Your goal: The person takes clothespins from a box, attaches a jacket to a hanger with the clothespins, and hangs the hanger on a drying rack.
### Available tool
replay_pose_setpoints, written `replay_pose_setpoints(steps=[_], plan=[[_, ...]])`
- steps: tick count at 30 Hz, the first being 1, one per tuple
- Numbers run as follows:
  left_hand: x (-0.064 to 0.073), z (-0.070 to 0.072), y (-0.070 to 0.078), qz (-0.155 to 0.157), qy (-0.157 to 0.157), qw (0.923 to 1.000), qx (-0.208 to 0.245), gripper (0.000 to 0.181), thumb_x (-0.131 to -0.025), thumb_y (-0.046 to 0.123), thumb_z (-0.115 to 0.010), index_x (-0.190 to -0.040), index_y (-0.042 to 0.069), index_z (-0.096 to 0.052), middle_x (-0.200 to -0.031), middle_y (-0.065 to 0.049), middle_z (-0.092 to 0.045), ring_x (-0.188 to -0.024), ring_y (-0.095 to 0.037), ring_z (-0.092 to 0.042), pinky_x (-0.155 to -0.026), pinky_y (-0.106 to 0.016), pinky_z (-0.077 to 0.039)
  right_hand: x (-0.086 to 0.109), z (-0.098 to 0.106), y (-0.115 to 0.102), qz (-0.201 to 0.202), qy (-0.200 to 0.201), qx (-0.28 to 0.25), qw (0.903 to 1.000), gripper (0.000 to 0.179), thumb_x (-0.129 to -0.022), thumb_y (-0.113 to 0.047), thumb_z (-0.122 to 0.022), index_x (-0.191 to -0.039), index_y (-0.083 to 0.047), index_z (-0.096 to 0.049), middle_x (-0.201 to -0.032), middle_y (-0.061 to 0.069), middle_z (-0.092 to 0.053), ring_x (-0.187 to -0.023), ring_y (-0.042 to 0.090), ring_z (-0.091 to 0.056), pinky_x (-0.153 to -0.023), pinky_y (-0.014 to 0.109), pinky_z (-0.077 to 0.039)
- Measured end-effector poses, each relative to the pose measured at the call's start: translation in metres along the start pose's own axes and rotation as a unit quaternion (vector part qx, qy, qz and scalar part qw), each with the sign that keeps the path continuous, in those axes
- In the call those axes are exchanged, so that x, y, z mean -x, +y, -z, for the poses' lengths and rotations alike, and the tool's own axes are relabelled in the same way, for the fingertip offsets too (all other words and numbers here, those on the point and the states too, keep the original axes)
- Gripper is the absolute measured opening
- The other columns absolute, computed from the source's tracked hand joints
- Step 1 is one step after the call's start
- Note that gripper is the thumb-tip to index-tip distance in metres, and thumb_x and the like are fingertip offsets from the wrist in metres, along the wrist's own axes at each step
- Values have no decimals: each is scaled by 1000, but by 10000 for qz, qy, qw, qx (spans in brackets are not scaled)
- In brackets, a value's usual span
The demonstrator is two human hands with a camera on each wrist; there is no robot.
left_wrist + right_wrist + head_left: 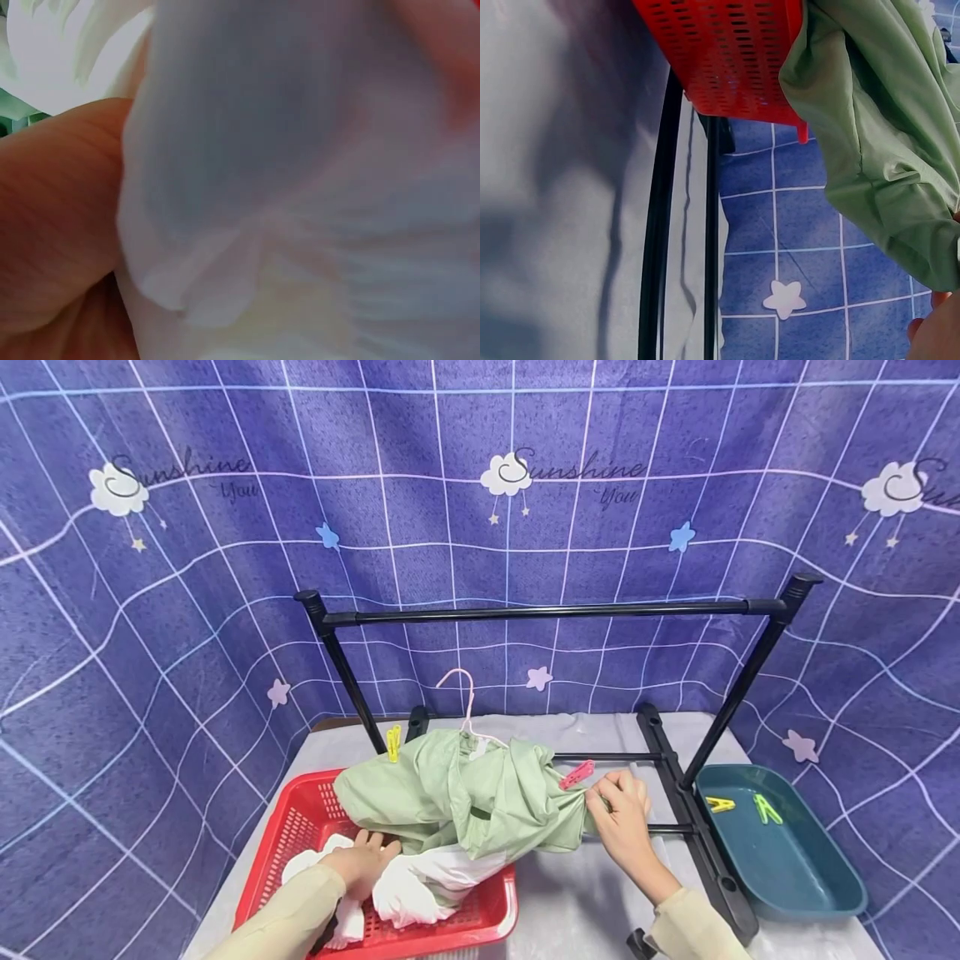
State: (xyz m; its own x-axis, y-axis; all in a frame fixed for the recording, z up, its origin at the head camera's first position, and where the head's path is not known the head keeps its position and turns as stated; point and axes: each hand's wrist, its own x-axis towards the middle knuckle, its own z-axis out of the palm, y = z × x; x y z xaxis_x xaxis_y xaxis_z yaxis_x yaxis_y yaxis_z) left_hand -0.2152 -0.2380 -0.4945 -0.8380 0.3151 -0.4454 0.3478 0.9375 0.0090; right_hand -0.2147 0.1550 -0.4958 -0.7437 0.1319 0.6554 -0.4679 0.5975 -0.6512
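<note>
A light green garment (450,802) on a pink hanger (470,693) lies partly over the red basket (255,860). My right hand (624,814) pinches its right end, beside a pink clothespin (577,775) clipped to the cloth. A yellow clothespin (393,743) is at the garment's left side. Inside the basket my left hand (365,862) touches the garment's lower edge, among white clothes (412,889). In the left wrist view, white cloth (247,300) lies close against the thumb and hides the fingers. The right wrist view shows the green fabric (885,150) hanging from the fingertips.
A black rack (540,612) stands behind the garment, its foot bar (678,810) running forward on the right. Beyond it sits a teal basin (795,868) with a yellow clothespin (721,804) and a green clothespin (767,809). A purple gridded curtain (585,527) hangs around the table.
</note>
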Motion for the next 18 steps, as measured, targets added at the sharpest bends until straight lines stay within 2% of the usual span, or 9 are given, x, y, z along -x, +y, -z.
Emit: replay_pose_setpoints(steps=[8,18], plan=[[2,4,0,-160,146,9997,-113,35,-83,-2,-64,-113,10,-53,-119,-18,-49,-117,-37,-40,-83,-71,-42,1,0,0,-45,-16,-28,10000,22,-85,-7,-64,-67,-18,-57,-89,2,-48,-92,24,-38,-83,52,-23],[5,10,1,-173,424,9985,-291,35,-77,5,-71,-109,6,-57,-113,-19,-53,-112,-41,-46,-81,-71,-41,-1,1,-2,-120,-75,-58,9999,22,-86,-7,-64,-67,-18,-58,-90,2,-48,-93,25,-38,-85,54,-23]])
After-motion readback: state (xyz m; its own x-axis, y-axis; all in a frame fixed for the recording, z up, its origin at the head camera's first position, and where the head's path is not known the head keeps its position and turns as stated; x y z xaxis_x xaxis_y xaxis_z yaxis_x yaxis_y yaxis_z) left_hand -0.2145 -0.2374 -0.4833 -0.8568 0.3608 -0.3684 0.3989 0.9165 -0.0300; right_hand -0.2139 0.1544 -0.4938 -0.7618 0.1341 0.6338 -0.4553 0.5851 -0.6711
